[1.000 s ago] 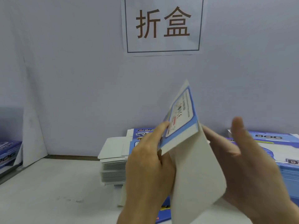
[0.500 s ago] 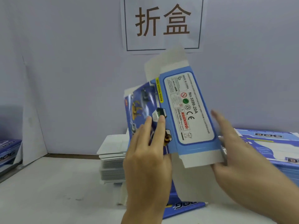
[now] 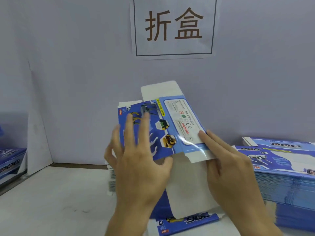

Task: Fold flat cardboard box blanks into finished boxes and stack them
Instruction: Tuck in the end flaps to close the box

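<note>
Holding a half-opened box blank (image 3: 170, 132) up over the table (image 3: 56, 201), both hands in mid-frame. Left hand (image 3: 136, 160): fingers spread and nearly straight, laid flat against the blue picture panel, thumb under that panel's lower edge. Fingers are motion-blurred, so whether it grips or only presses, can't tell. Right hand (image 3: 226, 166): fingers straight and together, running along the right edge of the white label panel, index tip on the label near the "WARNING" print; thumb hidden behind the card, so a pinch can't be confirmed. Blank is tilted, printed side toward the camera, one white flap sticking up at the top, a bare white panel hanging down between the wrists.

Under the hands, flat on the table: another blank (image 3: 187, 220), blue, "DOG" lettering, partly covered by the hanging panel.

Right of the hands: tall stack of flat blanks (image 3: 286, 178), blue print up, reaching the frame edge. Behind the left hand: a lower stack of blanks (image 3: 111, 178), mostly hidden, only its white edges showing. Far left edge: more blue printed card (image 3: 10, 160), cropped, details unclear.

Back: pale grey-lilac wall (image 3: 76, 74), with a white paper sign (image 3: 173, 26) carrying two large brown characters in a thin dark frame, directly above the held blank.
</note>
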`<act>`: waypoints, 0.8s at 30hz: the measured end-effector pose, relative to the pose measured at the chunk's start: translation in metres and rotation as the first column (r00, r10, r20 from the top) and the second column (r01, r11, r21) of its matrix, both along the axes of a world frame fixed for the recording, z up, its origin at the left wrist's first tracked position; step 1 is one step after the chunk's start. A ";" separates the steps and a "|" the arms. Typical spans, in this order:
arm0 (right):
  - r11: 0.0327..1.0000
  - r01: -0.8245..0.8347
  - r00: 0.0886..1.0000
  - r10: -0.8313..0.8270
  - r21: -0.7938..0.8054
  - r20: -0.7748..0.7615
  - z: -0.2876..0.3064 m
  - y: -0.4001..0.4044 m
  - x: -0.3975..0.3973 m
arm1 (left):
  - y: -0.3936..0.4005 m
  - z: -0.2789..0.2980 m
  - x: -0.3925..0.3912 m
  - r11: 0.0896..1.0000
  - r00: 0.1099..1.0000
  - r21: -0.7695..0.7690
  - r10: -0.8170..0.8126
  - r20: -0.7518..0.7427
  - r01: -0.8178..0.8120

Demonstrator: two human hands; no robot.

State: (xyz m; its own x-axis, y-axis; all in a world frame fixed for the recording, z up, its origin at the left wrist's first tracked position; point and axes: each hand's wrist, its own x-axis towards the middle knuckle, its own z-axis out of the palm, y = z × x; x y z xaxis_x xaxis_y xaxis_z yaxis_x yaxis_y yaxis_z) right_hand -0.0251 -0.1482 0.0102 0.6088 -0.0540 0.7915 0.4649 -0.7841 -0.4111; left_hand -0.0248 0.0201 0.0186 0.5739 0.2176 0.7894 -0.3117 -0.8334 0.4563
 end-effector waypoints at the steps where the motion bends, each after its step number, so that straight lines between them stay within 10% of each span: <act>1: 0.999 0.011 1.000 -0.010 0.033 -0.023 -0.001 0.000 0.001 | 0.006 0.004 -0.001 0.988 0.992 -0.104 -0.117 -0.057 0.110; 5: 0.992 0.060 0.997 -0.055 0.111 -0.048 -0.005 0.004 0.005 | 0.032 0.014 -0.002 0.533 0.783 -0.693 -0.618 0.074 0.486; 10: 0.992 0.074 0.982 -0.054 0.106 -0.178 -0.013 0.015 0.008 | 0.028 0.005 -0.004 0.241 0.477 -0.722 -0.868 0.138 0.648; 17: 0.988 0.131 0.978 -0.143 -0.086 -0.150 -0.016 0.026 0.006 | 0.023 0.010 -0.015 0.556 0.591 -0.432 -0.804 -0.063 0.710; 24: 0.997 -0.022 1.000 0.021 0.071 0.009 -0.019 0.041 0.007 | 0.009 0.014 -0.029 0.625 0.611 -0.270 -0.779 -0.144 0.733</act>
State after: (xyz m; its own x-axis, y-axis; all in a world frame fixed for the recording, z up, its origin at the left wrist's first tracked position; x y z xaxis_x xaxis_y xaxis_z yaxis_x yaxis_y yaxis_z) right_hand -0.0178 -0.1069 -0.0083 0.6036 -0.0975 0.7913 0.4853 -0.7425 -0.4617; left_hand -0.0533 0.0291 0.0323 0.7467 -0.2643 0.6104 -0.6643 -0.2508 0.7041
